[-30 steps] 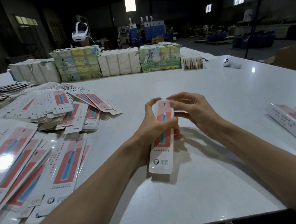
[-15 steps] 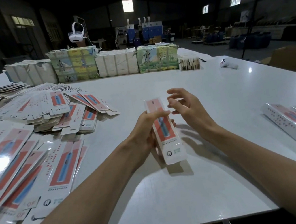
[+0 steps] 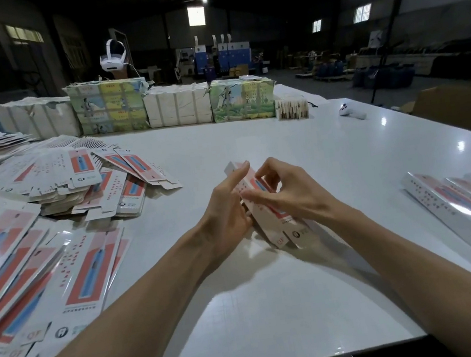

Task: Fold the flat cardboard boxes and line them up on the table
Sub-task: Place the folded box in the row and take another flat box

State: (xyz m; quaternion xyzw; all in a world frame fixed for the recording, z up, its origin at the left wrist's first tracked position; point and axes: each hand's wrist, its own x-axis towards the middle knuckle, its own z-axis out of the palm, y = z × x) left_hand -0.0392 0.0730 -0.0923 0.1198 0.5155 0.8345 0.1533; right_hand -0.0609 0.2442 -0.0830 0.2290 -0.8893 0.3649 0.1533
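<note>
Far left of frame: flat blanks [image 3: 25, 255] fanned out in a loose spread, overlapping, red-and-blue print up. Just right of them, upper left, a second heap of blanks [image 3: 91, 181], messier, a few sliding off toward centre. Behind that, along the far edge of the table [image 3: 278, 309], a row of wrapped bundles [image 3: 110, 108], white and printed ones alternating, touching side to side. A white headset [image 3: 113, 57] shows above them; I can't tell what it sits on.

Centre: your left hand [image 3: 226, 210] grips the box [image 3: 267, 213] from its left side, index finger stretched up along the far end; the other fingers are hidden behind the carton. The box is tilted, far end raised, near end low by the tabletop; I can't tell if it touches. Your right hand [image 3: 288, 194] is on the upper face, thumb and curled fingers pinching it.

Right of centre, far back: small card stack [image 3: 291, 107] beside the last bundle, then a white controller [image 3: 352, 112] lying apart. Right edge: folded boxes [image 3: 461, 205] lined up side by side, touching.
</note>
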